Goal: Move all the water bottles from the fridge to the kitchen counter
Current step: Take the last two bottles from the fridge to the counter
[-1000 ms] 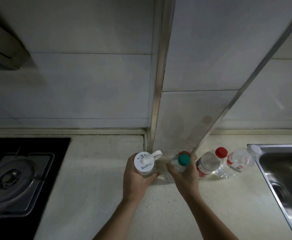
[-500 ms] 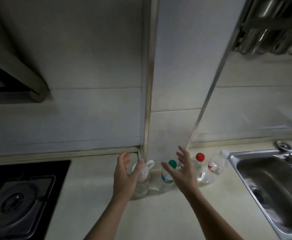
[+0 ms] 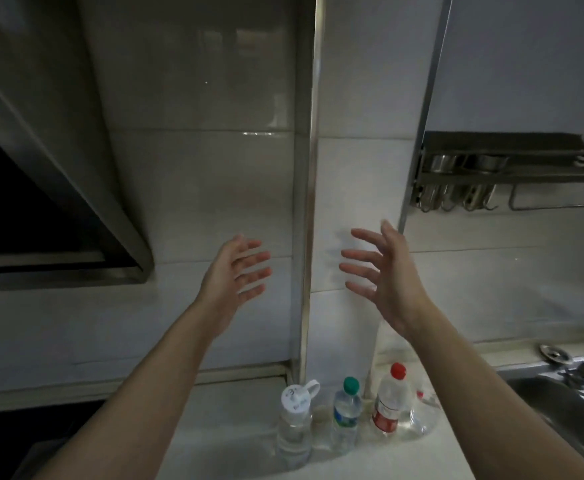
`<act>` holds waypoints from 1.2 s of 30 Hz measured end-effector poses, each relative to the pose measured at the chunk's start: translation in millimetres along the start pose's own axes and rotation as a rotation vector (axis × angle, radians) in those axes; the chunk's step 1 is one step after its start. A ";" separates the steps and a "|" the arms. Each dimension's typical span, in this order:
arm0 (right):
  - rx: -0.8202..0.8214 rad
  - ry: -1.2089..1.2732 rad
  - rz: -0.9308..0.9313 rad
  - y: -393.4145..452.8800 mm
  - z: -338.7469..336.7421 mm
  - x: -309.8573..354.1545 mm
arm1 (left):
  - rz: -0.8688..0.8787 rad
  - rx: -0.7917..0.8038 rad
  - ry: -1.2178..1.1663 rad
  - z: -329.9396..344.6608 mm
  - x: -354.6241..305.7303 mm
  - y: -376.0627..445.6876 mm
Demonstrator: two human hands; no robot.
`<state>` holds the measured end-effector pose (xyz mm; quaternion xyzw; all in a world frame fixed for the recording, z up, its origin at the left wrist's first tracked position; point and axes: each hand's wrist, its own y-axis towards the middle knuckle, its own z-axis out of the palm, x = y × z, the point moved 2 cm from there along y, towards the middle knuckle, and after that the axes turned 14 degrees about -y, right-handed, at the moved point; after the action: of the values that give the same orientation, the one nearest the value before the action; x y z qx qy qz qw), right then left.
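Both hands have let go since a sec ago: the left hand (image 3: 230, 271) and right hand (image 3: 384, 271) are now raised in front of the wall tiles, fingers spread wide, grip empty on both, well above the bottles. A sec ago the left held the white-cap bottle (image 3: 294, 424) and the right the green-cap bottle (image 3: 346, 414); both now stand upright on the counter (image 3: 235, 427) on their own.

Taking the metal corner strip (image 3: 309, 202) as landmark: white-cap sits at its foot, green-cap just right of that, then the red-cap bottle (image 3: 389, 400), then a 4th clear bottle (image 3: 422, 410) partly hidden behind the right forearm (cap not visible). The sink (image 3: 560, 403) is further right of the strip, the hood (image 3: 58, 188) to its left.

Meaning: this drop-off looks done, 4 bottles on the counter in a row. Fridge isn't in view, so can't tell if any are left; next is prob. a turn back to check.
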<state>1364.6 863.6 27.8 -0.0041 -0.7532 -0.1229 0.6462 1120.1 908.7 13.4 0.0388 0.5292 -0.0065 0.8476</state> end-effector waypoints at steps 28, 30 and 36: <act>0.514 0.258 0.013 -48.6 72.9 38.5 | 0.049 -0.366 -0.022 -34.7 -70.0 -164.3; 0.590 0.265 0.014 -58.5 101.1 43.1 | 0.083 -0.437 -0.014 -53.6 -79.6 -188.1; 0.808 0.269 -0.005 -104.8 196.3 63.9 | 0.201 -0.621 -0.036 -121.2 -111.7 -267.9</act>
<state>1145.9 789.6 44.8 0.2673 -0.6497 0.1811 0.6882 948.3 647.1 44.9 -0.1697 0.4846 0.2380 0.8245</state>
